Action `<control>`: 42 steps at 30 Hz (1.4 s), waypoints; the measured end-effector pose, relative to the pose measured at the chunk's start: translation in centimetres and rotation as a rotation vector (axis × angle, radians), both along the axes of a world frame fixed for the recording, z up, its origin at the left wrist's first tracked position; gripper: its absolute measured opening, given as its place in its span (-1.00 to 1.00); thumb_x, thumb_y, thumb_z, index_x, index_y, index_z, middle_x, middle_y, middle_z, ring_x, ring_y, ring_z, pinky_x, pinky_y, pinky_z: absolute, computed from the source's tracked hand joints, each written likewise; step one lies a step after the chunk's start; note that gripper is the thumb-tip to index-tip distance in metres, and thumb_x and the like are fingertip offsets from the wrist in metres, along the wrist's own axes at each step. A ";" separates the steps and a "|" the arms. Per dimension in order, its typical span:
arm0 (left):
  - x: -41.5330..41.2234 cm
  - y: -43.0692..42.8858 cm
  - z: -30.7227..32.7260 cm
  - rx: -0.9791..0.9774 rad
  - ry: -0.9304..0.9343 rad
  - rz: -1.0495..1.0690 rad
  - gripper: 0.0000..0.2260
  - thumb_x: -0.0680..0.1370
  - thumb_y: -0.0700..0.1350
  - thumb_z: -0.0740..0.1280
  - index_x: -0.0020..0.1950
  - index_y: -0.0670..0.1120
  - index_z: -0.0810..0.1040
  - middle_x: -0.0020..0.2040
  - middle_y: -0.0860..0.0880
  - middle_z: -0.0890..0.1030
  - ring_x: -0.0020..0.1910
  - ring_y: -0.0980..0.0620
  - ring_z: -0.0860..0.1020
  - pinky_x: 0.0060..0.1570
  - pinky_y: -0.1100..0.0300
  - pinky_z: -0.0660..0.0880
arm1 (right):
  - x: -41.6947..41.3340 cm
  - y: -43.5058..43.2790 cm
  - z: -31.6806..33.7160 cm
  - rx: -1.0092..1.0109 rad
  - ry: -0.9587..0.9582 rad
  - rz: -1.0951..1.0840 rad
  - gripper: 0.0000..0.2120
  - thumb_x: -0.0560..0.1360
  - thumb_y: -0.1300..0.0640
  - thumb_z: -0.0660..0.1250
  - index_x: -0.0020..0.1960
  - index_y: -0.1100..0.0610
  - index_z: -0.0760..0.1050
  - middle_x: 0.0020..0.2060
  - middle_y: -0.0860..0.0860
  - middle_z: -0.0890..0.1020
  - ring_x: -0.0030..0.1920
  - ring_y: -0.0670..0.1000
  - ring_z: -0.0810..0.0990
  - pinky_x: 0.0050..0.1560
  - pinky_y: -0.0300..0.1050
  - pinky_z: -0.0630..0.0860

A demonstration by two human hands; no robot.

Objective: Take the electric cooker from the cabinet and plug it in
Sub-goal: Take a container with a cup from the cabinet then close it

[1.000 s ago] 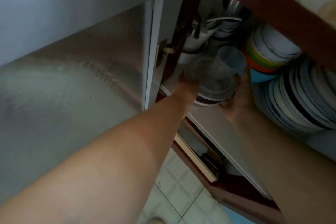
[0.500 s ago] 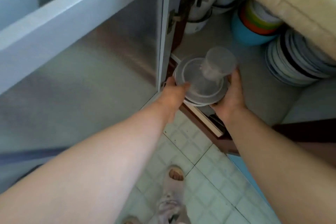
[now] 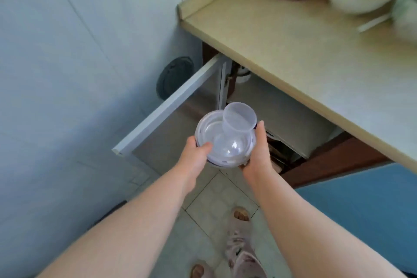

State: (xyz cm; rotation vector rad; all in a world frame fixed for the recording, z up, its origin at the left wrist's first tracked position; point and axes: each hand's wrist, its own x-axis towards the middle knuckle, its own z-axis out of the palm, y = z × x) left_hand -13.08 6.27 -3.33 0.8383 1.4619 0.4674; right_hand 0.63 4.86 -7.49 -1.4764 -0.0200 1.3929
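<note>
The left hand (image 3: 195,157) curls round the left rim of the small round electric cooker (image 3: 222,149), thumb over its top, and the right hand (image 3: 258,151) clasps the opposite side. A clear cup (image 3: 239,119) stands on top, between the two hands. Beyond the grip is the open cabinet (image 3: 282,115), its door (image 3: 171,106) out to the left and the countertop (image 3: 293,40) above to the right.

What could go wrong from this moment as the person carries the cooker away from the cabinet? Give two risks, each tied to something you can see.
1. The clear cup sits tilted on the lid of the electric cooker, and neither the left hand nor the right hand grips it, so it may slide off.
2. The cabinet door stands open near the person's legs. With both hands full, a knee or the sandalled foot could knock it.
</note>
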 end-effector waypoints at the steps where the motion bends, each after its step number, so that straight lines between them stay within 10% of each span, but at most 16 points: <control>1: -0.6 -0.3 1.7 0.018 -0.003 -0.001 -0.74 0.61 -0.10 0.23 0.29 0.00 0.35 0.19 0.00 0.50 0.18 0.00 0.45 0.28 -0.01 0.38 | -0.5 -0.2 1.8 0.018 -0.007 0.006 0.13 -0.10 -0.64 0.28 0.38 -0.14 0.36 0.22 0.01 0.60 0.19 0.11 0.59 0.26 0.17 0.47; 13: 3.9 0.3 16.8 0.217 -0.056 -0.132 -0.68 0.63 -0.03 0.19 0.40 0.04 0.32 0.20 0.02 0.49 0.15 0.02 0.42 0.20 -0.04 0.37 | 4.5 0.3 17.0 0.159 -0.108 -0.090 0.18 -0.13 -0.65 0.22 0.39 -0.08 0.37 0.28 0.05 0.54 0.24 0.15 0.53 0.32 0.17 0.41; 29: 23.8 3.8 16.5 0.123 -0.066 -0.308 -0.69 0.62 0.00 0.20 0.35 -0.02 0.35 0.12 -0.02 0.45 0.02 -0.02 0.42 0.02 0.08 0.40 | 23.5 0.9 18.3 0.037 -0.204 -0.238 0.08 0.03 -0.55 0.15 0.46 -0.06 0.27 0.39 0.03 0.44 0.35 0.12 0.44 0.35 0.16 0.34; 42: 26.6 5.4 15.6 0.134 -0.069 -0.262 -0.53 0.62 0.05 0.20 0.49 -0.01 0.18 0.41 -0.09 0.38 0.22 -0.06 0.41 0.34 -0.06 0.38 | 26.5 2.4 17.9 0.037 -0.244 -0.291 -0.14 0.26 -0.50 0.15 0.45 -0.07 0.28 0.41 -0.01 0.42 0.38 0.08 0.40 0.39 0.11 0.29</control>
